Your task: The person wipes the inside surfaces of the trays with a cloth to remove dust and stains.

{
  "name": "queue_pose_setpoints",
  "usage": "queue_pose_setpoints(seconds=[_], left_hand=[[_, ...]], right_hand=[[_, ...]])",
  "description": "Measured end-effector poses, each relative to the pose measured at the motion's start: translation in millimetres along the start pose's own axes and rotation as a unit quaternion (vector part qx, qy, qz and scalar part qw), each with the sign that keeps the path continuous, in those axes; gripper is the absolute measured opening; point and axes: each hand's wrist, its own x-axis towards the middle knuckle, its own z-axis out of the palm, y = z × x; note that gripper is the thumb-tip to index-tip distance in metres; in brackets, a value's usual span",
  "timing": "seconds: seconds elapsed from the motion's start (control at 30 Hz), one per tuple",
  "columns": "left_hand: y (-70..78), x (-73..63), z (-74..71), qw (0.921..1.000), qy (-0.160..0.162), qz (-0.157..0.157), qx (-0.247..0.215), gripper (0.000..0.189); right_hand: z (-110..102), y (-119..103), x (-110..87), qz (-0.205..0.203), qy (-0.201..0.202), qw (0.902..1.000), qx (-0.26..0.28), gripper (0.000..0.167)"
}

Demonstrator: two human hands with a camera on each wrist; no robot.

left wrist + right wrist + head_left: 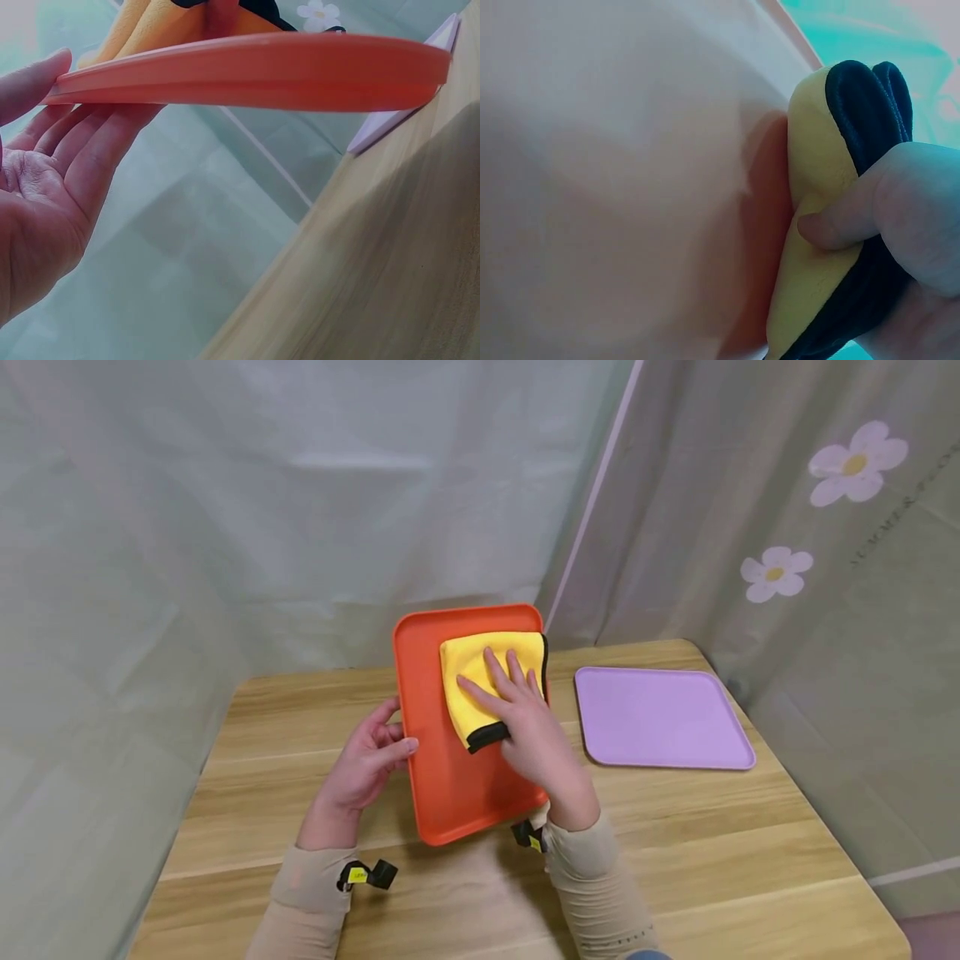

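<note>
**Tray gripped by one edge, pressed near the other**

The left hand point(366, 762) pinches a red-orange, rectangular, plastic-looking tray point(435, 735), tilted over the wood-grained table point(285, 735). The right hand point(534, 735), fingers spread, thumb hooked, holds a folded yellow black-edged cloth point(469, 714) against it; pushing hard might twist the tray loose.
</note>
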Motion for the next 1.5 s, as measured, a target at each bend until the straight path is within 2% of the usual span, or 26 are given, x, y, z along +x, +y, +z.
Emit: queue_pose_setpoints(seconds=[0.13,0.5,0.93,1.5], left_hand=[[0.4,-0.4,1.8,1.0,0.007,-0.005,-0.002,0.053],[-0.5,0.9,-2.5,0.9999,0.0,0.008,-0.008,0.051],[-4.2,1.9,-1.8,0.9998,0.01,0.01,-0.01,0.052],[-7.9,-0.9,-2.2,0.9998,-0.007,0.016,-0.009,0.053]], right_hand=[[1.8,-1.4,-0.1,-0.001,-0.005,1.0,-0.003,0.114],[6.1,-9.3,2.3,-0.013,-0.015,0.9997,-0.013,0.114],[10.4,-17.2,1.6,-0.027,-0.033,0.9989,-0.021,0.115],[20.6,-31.0,-2.1,-0.055,-0.041,0.9974,-0.023,0.116]])
